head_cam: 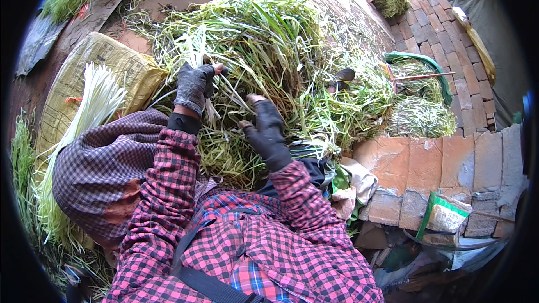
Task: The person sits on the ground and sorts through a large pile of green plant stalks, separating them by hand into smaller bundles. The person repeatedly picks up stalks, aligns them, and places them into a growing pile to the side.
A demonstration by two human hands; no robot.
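Note:
My left hand [197, 82], in a dark fingerless glove, is closed around a small bunch of pale leafy stalks [194, 48]. My right hand [267, 124], gloved alike, is just right of it with thumb and fingers apart, beside a few thin pale stalks; nothing shows in its grasp. Beyond and between both hands lies a large loose heap of green and yellowish stalks [269, 33]. At the left, a thick bundle of long white stalks [90, 105], with a red tie near it, rests on a yellow woven sack [113, 50].
Trimmed leaves [349, 113] litter the ground at the right, with a dark shoe [344, 76] among them. Farther right are packed bundles [423, 118], a thin reddish rod [425, 76] and a low brick ledge [421, 162]. A green and white packet [446, 216] hangs at the lower right.

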